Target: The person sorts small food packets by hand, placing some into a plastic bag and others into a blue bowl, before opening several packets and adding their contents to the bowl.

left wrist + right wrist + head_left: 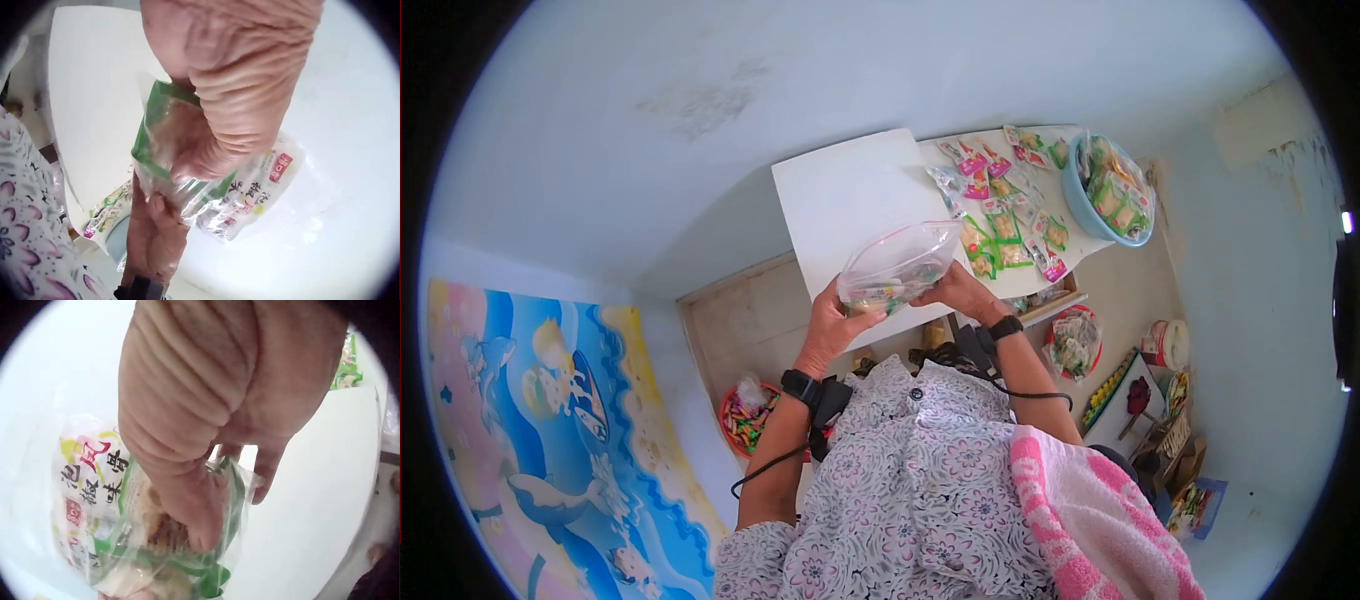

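Note:
Over the front of the white table I hold a clear plastic bag (903, 248) with both hands. Green-edged snack packets (169, 512) with pale food show through its film, beside red and black lettering. My left hand (837, 325) grips the bag's left side, its thumb lying across the front. On the opposite side, my right hand (962, 292) pinches the bag, thumb pressed on the front and fingers behind. In the left wrist view the left hand (240, 94) covers part of the green-edged packet (150, 131).
Several snack packets (1005, 222) lie spread on the right of the white table (850, 190). A blue basin (1082, 205) piled with packets stands at its right end. Red baskets (730, 425) hold colourful items at lower left and a bag (1075, 343) at right.

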Demonstrator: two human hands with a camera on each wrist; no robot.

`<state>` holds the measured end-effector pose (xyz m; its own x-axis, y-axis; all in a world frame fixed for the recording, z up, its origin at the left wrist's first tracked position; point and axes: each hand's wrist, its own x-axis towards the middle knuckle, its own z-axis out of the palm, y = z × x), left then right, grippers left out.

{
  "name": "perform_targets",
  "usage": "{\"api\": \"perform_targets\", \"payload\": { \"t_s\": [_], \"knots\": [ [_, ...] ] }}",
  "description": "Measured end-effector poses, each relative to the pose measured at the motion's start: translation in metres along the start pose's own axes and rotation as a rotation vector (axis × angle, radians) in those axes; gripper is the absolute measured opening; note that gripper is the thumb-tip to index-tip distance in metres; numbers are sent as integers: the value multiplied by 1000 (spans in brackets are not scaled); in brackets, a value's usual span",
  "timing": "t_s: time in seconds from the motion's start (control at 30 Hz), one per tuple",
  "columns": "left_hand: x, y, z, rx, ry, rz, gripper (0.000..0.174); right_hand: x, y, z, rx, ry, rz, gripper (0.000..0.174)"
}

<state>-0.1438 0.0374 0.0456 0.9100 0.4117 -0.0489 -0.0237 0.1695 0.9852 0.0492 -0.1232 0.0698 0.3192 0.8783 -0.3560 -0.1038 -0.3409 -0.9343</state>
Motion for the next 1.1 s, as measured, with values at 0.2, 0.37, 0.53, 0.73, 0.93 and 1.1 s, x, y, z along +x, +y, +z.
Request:
{"api": "perform_targets", "payload": {
  "t_s": [0.2,0.37,0.53,0.73,0.93,1.1],
  "knots": [
    [6,9,3,215,98,131,54,13,15,3,17,63,-59,59],
    [20,-37,-9,448,63,127,57,31,44,-4,-424,46,-342,69],
    [18,-37,-6,482,121,161,53,21,32,9,-334,145,-428,64],
    [21,-27,-9,447,121,26,39,29,39,-1,-82,168,-169,33],
    [27,-25,-11,283,152,-3,28,35,27,-6,-134,206,-146,24],
    [36,31,-12,261,106,77,26,26,-33,-15,-166,165,-338,20]
  ]
}}
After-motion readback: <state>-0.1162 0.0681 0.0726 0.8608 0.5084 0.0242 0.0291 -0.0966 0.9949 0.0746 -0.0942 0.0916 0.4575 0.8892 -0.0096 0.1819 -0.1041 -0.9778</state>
